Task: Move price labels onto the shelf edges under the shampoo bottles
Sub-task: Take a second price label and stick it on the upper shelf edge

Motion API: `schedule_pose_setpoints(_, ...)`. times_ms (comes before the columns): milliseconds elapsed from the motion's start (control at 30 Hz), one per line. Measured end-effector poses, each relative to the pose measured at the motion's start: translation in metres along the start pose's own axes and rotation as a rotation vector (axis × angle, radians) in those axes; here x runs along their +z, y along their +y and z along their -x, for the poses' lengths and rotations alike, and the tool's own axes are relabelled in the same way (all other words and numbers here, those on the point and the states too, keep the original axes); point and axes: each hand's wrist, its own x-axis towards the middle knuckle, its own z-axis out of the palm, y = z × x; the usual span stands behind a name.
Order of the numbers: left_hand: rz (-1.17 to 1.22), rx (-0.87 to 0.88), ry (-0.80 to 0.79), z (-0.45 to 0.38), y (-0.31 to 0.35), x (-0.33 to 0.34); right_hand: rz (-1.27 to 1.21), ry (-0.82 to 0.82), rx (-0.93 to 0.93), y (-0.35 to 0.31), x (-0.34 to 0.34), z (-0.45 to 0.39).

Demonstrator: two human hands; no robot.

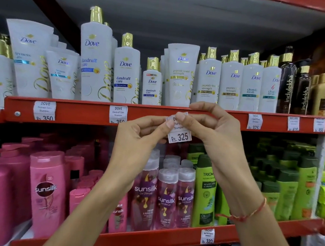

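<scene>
A white price label [180,136] reading "Rs. 325" is pinched between both hands in front of the upper red shelf edge [148,115]. My left hand [137,138] holds its left side with thumb and forefinger. My right hand [213,130] grips its top from the right, thumb on the label's upper part. The label's upper half overlaps the shelf edge, below the white Dove peptide bond strength tube [180,74]. I cannot tell whether it touches the edge. White Dove shampoo bottles [126,72] line the shelf above.
Other labels are stuck on the same edge: Rs. 350 [44,110], Dandruff Care [118,114], Rs. 325 [254,121] and two more at the far right. Below stand pink Sunsilk bottles [45,187], purple Sunsilk bottles [166,198] and green Trichup bottles [205,191]; the lower edge carries a Rs. 320 label [207,236].
</scene>
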Motion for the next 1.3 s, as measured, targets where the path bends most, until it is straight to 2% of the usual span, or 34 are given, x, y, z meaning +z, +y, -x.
schedule_pose_setpoints(333, 0.005, -0.095, -0.087, -0.001, -0.002, -0.002, -0.011, -0.049, 0.033, -0.001, -0.011, -0.001)
schedule_pose_setpoints(533, -0.034, -0.074, -0.130, -0.006, -0.003, -0.003, 0.005, -0.086, 0.035, 0.000, -0.016, -0.004)
schedule_pose_setpoints(800, -0.054, -0.029, -0.121, -0.014, -0.005, -0.004, 0.157, -0.159, -0.031, 0.003, -0.028, -0.009)
schedule_pose_setpoints(967, -0.055, 0.014, -0.088, -0.018, -0.009, -0.002, 0.167, -0.106, -0.069, 0.012, -0.034, -0.018)
schedule_pose_setpoints(1067, -0.138, 0.106, -0.040, -0.022, -0.014, -0.001, 0.186, -0.098, -0.087, 0.019, -0.038, -0.026)
schedule_pose_setpoints(1300, -0.504, 0.284, 0.039, -0.041, -0.030, 0.006, 0.382, -0.074, -0.208, 0.040, -0.039, -0.047)
